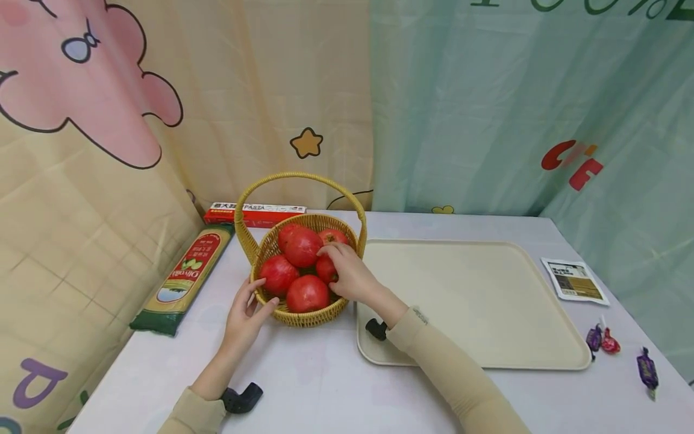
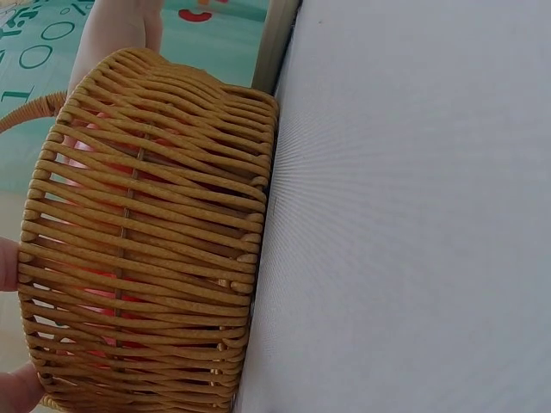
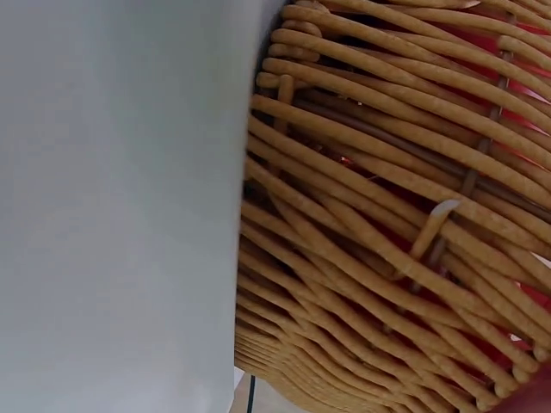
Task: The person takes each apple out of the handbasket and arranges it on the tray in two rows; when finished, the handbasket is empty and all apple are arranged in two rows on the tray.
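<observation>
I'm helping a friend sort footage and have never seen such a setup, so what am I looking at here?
No machine here: a person works with two bare hands. The wide picture comes from a camera worn on the head; the two close ones come from wrist cameras, so the basket looks turned sideways there.

The basket stands on a white table, holding red fruits. To its right lies a tray, then a sachet and wrapped sweets; to its left, a long packet.

The left hand touches the basket's rim. The right hand holds one fruit, inside the basket.
</observation>
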Motion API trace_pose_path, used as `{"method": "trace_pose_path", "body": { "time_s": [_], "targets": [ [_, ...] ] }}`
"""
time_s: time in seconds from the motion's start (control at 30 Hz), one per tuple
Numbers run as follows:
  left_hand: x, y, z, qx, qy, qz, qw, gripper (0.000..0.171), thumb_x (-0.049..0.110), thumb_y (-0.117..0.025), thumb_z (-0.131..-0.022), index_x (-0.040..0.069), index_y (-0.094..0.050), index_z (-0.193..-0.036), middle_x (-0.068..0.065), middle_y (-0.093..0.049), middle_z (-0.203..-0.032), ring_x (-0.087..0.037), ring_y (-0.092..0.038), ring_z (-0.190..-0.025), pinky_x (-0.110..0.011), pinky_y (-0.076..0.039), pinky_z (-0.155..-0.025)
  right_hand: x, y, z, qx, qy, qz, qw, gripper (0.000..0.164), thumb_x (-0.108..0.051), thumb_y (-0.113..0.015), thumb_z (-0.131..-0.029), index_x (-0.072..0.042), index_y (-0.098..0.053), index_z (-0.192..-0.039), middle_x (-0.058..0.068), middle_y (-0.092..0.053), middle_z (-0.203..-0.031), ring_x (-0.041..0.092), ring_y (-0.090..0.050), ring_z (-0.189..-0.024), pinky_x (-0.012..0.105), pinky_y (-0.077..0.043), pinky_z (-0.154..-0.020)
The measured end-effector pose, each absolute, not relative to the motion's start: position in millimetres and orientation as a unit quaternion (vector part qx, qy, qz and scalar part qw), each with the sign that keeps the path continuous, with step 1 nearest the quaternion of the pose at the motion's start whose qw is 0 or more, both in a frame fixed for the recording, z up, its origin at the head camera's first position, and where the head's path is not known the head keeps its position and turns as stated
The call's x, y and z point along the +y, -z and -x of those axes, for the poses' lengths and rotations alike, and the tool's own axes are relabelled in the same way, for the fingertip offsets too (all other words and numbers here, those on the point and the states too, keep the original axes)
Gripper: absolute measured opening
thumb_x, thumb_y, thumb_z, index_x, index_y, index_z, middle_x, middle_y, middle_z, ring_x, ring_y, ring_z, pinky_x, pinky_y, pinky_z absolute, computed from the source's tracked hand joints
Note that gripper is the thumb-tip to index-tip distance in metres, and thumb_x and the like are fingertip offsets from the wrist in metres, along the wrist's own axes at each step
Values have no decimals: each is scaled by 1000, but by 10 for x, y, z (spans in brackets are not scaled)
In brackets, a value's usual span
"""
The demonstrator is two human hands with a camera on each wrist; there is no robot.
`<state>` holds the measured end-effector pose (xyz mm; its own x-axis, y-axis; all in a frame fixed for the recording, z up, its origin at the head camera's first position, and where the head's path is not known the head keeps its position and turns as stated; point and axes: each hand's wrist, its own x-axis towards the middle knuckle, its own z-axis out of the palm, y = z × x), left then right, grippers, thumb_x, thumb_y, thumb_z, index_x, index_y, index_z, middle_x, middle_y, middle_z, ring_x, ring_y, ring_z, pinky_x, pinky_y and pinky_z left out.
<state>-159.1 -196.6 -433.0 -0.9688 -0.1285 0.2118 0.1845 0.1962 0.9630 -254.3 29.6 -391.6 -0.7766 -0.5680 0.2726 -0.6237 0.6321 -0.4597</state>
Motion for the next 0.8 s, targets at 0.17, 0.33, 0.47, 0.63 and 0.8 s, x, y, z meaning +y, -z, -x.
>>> {"method": "trace_pose_path", "body": {
  "time_s": [0.17,0.33,0.47,0.63,0.8],
  "targets": [
    [-1963,4334,1599,-764,633,16,123,46,8,-65,-88,-1,-46,-129,-15,-17,-153,-27,-17,-140,-41,-23,-111,263,3898,2544,-913,-248,-320,51,56,-3,-79,-70,-14,-50,-117,9,-45,-131,28,-38,-124,43,-43,-100],
    [-1968,4355,1597,-764,634,14,122,45,7,-65,-88,-1,-47,-129,-15,-17,-153,-26,-17,-140,-43,-23,-112,270,3904,2541,-912,-251,-320,53,48,-4,-78,-72,-16,-53,-112,8,-47,-125,28,-40,-118,42,-47,-94],
    [-1968,4355,1592,-763,634,19,125,45,7,-65,-88,-1,-47,-128,-15,-17,-153,-27,-17,-140,-43,-23,-111,277,3895,2552,-912,-249,-323,51,45,0,-75,-73,-15,-53,-110,8,-47,-123,28,-41,-114,41,-49,-89],
    [-1971,4345,1589,-766,631,20,123,45,9,-65,-88,-1,-47,-129,-15,-16,-153,-27,-16,-140,-42,-23,-111,271,3858,2571,-920,-227,-319,22,47,2,-71,-73,-15,-51,-111,7,-47,-124,27,-46,-113,40,-50,-90],
    [-1970,4340,1588,-767,630,19,119,46,9,-64,-89,-1,-46,-130,-15,-14,-154,-27,-15,-140,-43,-23,-111,263,3837,2581,-924,-208,-322,11,45,-1,-71,-73,-15,-50,-111,8,-48,-119,27,-44,-109,38,-49,-88]
  ]
}}
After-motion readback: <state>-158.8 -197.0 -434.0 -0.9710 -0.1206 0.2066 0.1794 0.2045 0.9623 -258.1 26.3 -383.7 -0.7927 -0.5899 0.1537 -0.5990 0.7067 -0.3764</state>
